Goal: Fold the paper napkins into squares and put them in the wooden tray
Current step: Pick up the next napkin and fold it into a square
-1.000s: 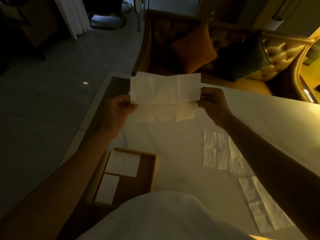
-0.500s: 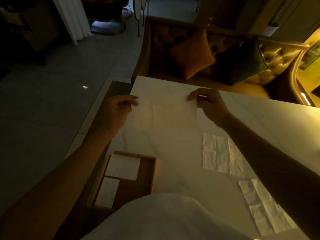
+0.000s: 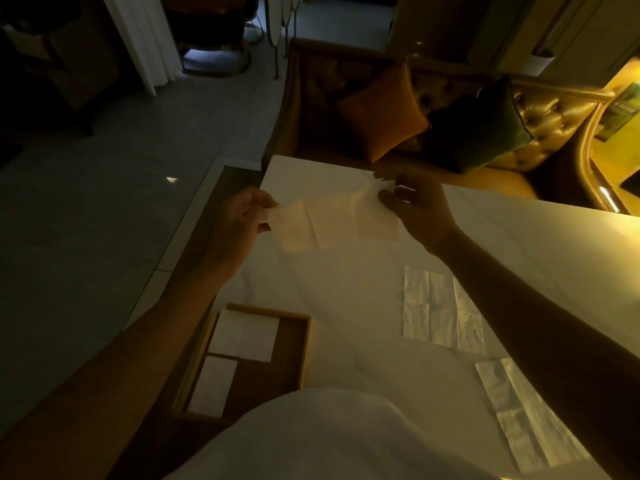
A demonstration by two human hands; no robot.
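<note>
A white paper napkin, folded into a long strip, is stretched between my two hands over the far part of the white table. My left hand pinches its left end. My right hand pinches its right end, slightly higher. Near the table's front left corner lies the wooden tray, with two folded napkins inside, one behind the other along its left side. Two unfolded napkins lie flat on the right: one mid-table, another nearer me.
A tufted sofa with an orange cushion and a dark green cushion stands just beyond the table's far edge. Grey floor lies off the table's left edge. My white shirt hides the near table edge. The room is dim.
The napkin was held upright as a tall sheet; it has come down toward the table and is now a lower, narrower strip between my hands, tilted up to the right.
</note>
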